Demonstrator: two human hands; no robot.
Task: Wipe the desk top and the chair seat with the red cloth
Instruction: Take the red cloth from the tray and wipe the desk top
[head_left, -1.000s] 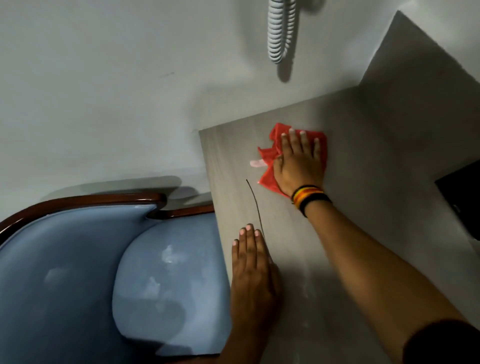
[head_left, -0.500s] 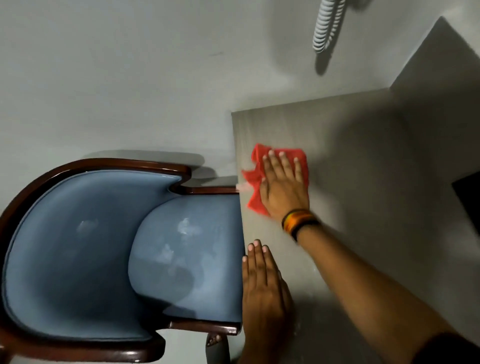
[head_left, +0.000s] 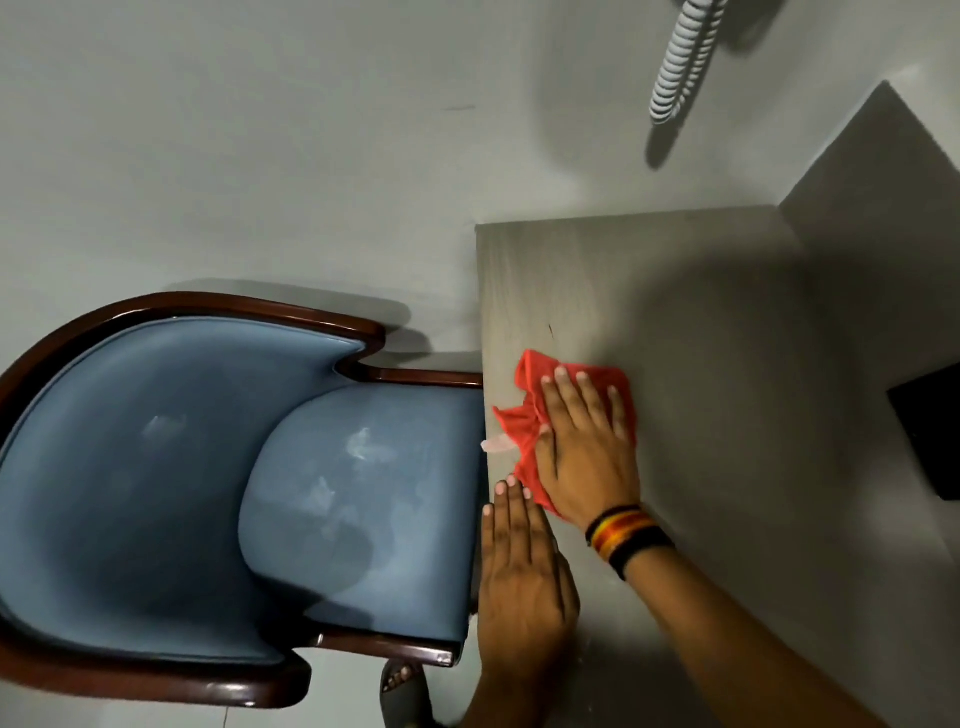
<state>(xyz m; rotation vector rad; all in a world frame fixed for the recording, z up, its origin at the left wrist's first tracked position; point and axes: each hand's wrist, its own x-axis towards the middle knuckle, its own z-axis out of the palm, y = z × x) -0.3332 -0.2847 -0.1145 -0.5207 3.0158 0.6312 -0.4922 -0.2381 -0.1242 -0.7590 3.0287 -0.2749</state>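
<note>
My right hand (head_left: 587, 447) lies flat, palm down, on the red cloth (head_left: 522, 415), pressing it onto the grey desk top (head_left: 727, 364) near the desk's left edge. A pale tag of the cloth sticks out over that edge. My left hand (head_left: 522, 571) rests flat on the desk just below the cloth, fingers together, holding nothing. The blue padded chair seat (head_left: 363, 499) with its dark wooden frame (head_left: 234, 306) is pushed against the desk's left edge.
A coiled white cord (head_left: 680, 62) hangs above the desk's far end. A black object (head_left: 930, 431) sits at the desk's right edge. A thin dark mark (head_left: 550, 330) lies on the desk above the cloth. My sandalled foot (head_left: 402, 686) shows below the chair.
My right hand has drawn the red cloth toward me and the desk's left edge, close to my left hand. My view has swung left, showing the whole chair.
</note>
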